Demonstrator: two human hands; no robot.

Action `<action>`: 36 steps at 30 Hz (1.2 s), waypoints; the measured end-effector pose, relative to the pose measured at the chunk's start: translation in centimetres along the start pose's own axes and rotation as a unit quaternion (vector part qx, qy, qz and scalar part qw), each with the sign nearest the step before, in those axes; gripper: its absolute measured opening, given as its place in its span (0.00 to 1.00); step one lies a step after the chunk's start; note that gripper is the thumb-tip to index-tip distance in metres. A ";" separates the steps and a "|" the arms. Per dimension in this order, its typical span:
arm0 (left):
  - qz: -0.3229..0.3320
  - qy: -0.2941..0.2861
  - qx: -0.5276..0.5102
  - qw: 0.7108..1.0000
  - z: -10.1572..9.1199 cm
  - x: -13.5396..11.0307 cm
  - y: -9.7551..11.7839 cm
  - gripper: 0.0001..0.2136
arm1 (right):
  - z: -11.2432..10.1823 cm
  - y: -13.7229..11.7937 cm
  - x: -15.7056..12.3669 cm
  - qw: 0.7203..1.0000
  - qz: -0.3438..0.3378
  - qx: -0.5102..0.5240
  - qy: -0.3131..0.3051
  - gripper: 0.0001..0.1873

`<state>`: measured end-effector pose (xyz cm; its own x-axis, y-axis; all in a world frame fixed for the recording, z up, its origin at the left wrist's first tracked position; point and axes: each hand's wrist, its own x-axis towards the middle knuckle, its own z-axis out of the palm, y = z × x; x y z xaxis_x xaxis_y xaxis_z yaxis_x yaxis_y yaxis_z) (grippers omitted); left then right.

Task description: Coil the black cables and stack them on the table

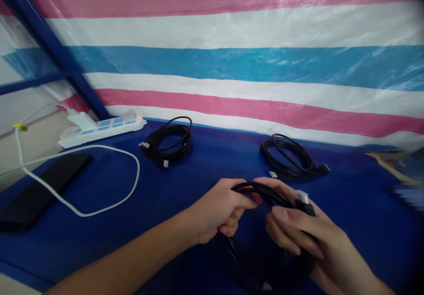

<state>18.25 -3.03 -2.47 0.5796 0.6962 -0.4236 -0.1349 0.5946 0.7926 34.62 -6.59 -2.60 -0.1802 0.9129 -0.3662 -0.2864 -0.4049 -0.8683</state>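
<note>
A striped plastic sheet (212, 30) rises behind the blue worktop (179, 193), where a white cable (138, 171) loops over a flat black object (26, 206). Nearer the person, a black cable (261, 189) is held above the worktop, its lower loops dim and blurred. The left hand (228, 209) has its fingers curled closed around the upper strands; the right hand (314, 228) grips the same bundle, fingers closed near a pale-tipped plug (302, 197). A white power strip (102, 129) lies at the back left. Smaller, a right-hand coil (298, 171) and a left-hand coil (180, 151) rest well apart, both wound and released. By my judgement those two are done; the held bundle looks partly gathered and remains.
</note>
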 end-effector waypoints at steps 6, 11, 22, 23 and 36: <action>0.051 0.048 -0.176 0.982 0.7 0.3 -0.8 0.02 | 0.5 -0.1 -0.2 0.993 -0.041 0.112 -0.004 0.13; 0.098 0.098 -0.228 0.964 0.6 0.4 -0.4 0.02 | 0.3 0.0 0.5 0.992 -0.029 0.120 -0.010 0.11; 0.050 0.001 0.010 0.999 -0.2 0.5 -0.4 0.06 | -0.7 -0.1 1.1 0.982 0.080 -0.172 -0.004 0.20; 0.046 -0.002 0.036 0.998 -0.3 0.5 -0.3 0.07 | -0.8 -0.2 1.2 0.975 0.093 -0.203 -0.014 0.21; 0.280 0.241 0.304 0.878 -1.2 0.7 0.4 0.17 | -0.7 -1.9 0.6 0.994 -0.032 0.015 0.103 0.22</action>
<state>17.64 -1.87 -2.97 0.1316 0.9874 0.0875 0.2497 -0.1184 0.9611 35.71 -5.23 -1.43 0.0343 0.9270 -0.3734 -0.3203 -0.3437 -0.8828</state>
